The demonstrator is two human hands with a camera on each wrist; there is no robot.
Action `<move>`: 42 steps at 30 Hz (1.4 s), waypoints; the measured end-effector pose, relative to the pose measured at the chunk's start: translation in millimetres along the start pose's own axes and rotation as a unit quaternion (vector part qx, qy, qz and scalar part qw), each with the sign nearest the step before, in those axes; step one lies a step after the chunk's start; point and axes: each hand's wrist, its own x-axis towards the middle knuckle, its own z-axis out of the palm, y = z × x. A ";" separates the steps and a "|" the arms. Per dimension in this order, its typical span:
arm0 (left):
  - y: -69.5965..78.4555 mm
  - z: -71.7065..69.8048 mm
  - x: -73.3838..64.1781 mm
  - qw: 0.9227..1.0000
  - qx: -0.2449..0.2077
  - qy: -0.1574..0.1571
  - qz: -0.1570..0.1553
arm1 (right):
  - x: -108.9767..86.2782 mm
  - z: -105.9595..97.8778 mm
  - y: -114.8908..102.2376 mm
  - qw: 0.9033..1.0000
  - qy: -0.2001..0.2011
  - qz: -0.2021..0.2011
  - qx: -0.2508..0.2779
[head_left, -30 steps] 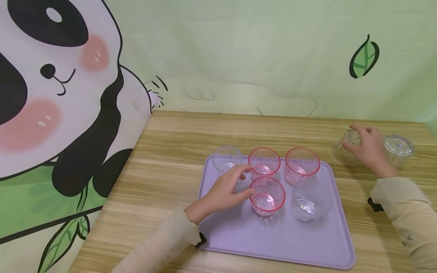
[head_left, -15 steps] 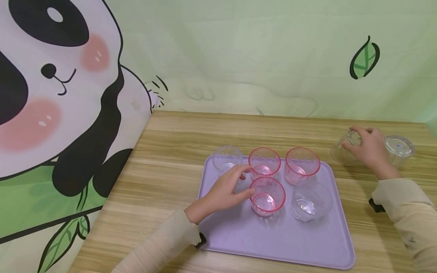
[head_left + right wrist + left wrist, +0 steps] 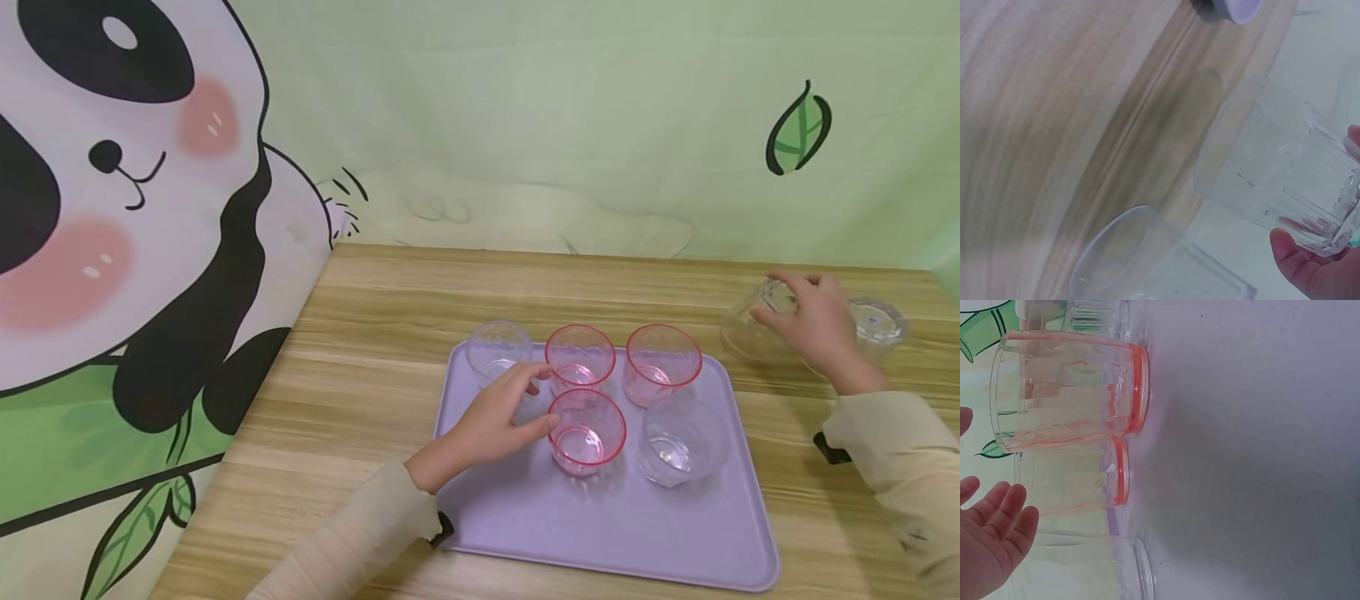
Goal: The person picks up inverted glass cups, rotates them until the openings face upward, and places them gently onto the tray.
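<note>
My right hand (image 3: 813,329) grips an upturned clear glass (image 3: 746,333) near its base, thumb on one side and fingers on the other. In the right wrist view this glass (image 3: 1285,165) is tilted and its rim appears raised off the table. Beside it a second upturned clear glass (image 3: 879,323) is partly covered by that hand. My left hand (image 3: 491,417) hovers with fingers spread beside the front pink glass (image 3: 587,442). The left wrist view shows its fingers (image 3: 1004,519) loosely bent, holding nothing.
Upright on the lilac tray (image 3: 600,533) also stand two more pink glasses (image 3: 580,367), a clear glass (image 3: 495,346) at back left and another clear glass (image 3: 678,446) at front right. A printed green cloth (image 3: 525,125) hangs behind the wooden table (image 3: 375,333).
The clear glass in my right hand has shifted slightly to the left and tilts a little more. My left hand and the glasses on the tray have not moved.
</note>
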 end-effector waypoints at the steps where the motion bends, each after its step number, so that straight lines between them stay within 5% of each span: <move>1: 0.1 0.1 0.0 1.000 0.000 0.000 0.000 | 0.0 -0.7 -0.7 1.000 0.001 -0.002 0.001; 42: 17.0 -18.6 19.5 0.999 0.014 0.012 0.035 | -10.0 -30.9 -61.2 0.995 0.040 -0.069 0.066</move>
